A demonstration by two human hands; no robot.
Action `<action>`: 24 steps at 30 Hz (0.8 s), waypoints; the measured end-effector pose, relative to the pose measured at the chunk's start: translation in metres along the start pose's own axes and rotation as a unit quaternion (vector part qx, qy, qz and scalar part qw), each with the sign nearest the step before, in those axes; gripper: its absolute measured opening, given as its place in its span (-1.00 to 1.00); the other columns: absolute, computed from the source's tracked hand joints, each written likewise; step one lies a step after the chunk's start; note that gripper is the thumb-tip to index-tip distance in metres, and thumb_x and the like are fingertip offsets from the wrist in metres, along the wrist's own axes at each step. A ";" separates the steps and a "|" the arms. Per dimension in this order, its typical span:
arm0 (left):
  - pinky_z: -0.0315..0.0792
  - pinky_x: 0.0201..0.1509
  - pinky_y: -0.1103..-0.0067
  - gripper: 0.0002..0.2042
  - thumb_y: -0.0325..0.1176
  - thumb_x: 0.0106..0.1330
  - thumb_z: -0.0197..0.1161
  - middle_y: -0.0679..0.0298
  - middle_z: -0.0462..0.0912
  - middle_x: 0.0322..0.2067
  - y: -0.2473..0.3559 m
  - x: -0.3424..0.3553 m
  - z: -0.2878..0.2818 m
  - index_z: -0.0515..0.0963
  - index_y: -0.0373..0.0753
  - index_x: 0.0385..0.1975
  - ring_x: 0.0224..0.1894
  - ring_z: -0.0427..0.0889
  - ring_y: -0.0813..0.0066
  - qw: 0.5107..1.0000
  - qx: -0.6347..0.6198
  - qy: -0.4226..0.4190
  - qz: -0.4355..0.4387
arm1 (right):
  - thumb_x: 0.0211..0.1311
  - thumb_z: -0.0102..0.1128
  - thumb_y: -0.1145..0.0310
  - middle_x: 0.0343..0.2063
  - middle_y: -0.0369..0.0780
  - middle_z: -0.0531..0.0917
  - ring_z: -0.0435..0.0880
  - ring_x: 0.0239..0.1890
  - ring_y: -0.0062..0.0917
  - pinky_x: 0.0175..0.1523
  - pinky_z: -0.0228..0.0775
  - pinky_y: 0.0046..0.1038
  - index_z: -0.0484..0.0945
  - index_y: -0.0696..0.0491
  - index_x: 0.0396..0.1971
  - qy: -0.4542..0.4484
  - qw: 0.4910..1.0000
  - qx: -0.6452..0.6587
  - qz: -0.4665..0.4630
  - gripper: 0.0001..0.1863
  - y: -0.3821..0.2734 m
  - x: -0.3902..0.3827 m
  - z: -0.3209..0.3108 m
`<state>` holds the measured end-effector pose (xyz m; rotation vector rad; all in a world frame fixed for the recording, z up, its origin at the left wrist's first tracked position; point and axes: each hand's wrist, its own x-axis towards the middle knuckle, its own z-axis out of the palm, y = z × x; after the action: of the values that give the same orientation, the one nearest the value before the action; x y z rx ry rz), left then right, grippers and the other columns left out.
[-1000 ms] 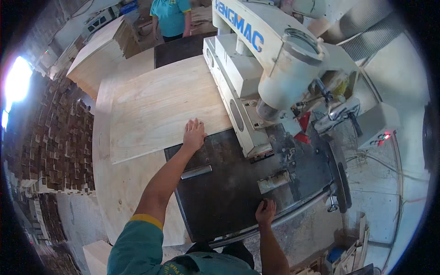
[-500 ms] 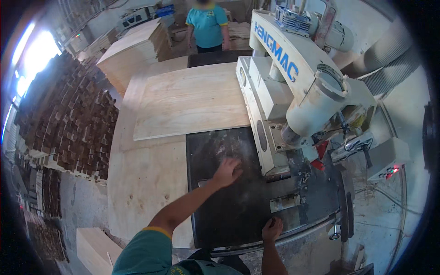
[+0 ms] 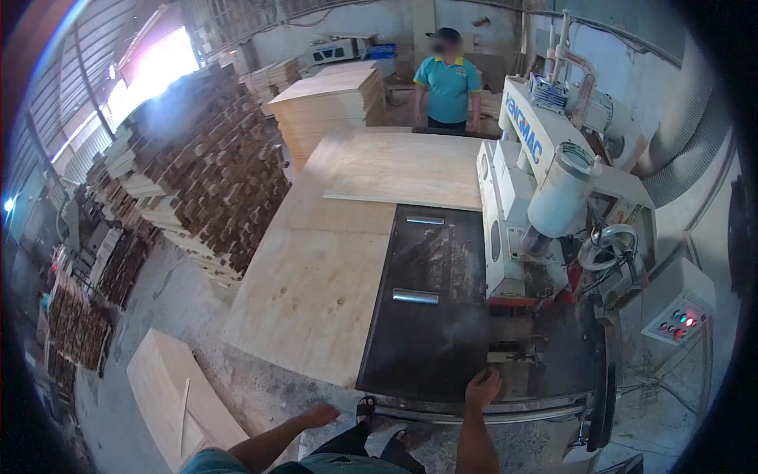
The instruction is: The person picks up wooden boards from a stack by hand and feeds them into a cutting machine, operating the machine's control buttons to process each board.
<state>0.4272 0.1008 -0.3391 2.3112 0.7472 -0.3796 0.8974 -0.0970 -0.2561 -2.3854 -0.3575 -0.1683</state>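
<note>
My right hand (image 3: 483, 384) rests at the front edge of the black machine table (image 3: 422, 340), its fingers curled. My left hand (image 3: 318, 415) hangs free below the front edge of a large plywood sheet (image 3: 300, 284), loosely open with nothing in it. A narrower panel (image 3: 403, 170) lies across the far part of the table and sheet, against the white machine (image 3: 501, 221). Two metal strips (image 3: 414, 296) show in the black surface.
A person (image 3: 446, 91) in a teal shirt stands beyond the table. Board stacks stand at the back (image 3: 324, 114) and left (image 3: 205, 174). A plywood piece (image 3: 170, 379) is low at bottom left. A control box (image 3: 679, 300) and flexible hoses (image 3: 679, 142) are at right.
My left hand has left the panel and moved back, off the black surface. The panel now lies farther from me. The view has tilted up, showing more of the room.
</note>
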 end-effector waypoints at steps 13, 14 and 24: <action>0.55 -0.41 0.41 -0.70 -0.15 0.31 0.13 0.15 0.70 -0.37 -0.028 -0.403 0.170 0.55 -0.29 -0.25 -0.40 0.71 0.29 0.599 -0.593 0.169 -0.511 | 0.11 0.17 0.43 -0.17 -0.04 0.53 0.47 -0.06 -0.01 0.05 0.27 0.02 0.41 0.10 -0.09 -0.058 0.986 -0.068 -0.138 -0.66 0.043 -0.115 -0.047; 0.53 -0.45 0.46 -0.75 -0.18 0.31 0.12 0.17 0.70 -0.40 -0.025 -0.411 0.181 0.55 -0.25 -0.28 -0.44 0.70 0.34 0.586 -0.590 0.203 -0.517 | 0.11 0.17 0.43 -0.12 -0.02 0.51 0.45 -0.01 0.03 0.11 0.23 0.05 0.39 0.10 -0.06 -0.095 0.983 -0.066 -0.139 -0.63 0.045 -0.147 -0.056; 0.48 -0.44 0.56 -0.68 -0.08 0.37 0.13 0.23 0.71 -0.39 -0.050 -0.554 0.286 0.60 -0.24 -0.21 -0.47 0.63 0.53 0.562 -0.613 0.402 -0.383 | 0.22 0.05 0.22 0.06 -0.10 0.53 0.49 0.09 -0.22 0.14 0.32 -0.15 0.51 0.06 0.06 -0.545 0.803 -0.179 -0.161 -0.57 0.189 -0.446 0.034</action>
<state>-0.0610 -0.2889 -0.3251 0.5679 1.7058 0.7571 0.5300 -0.3021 -0.4987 -2.5148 -1.3563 1.1347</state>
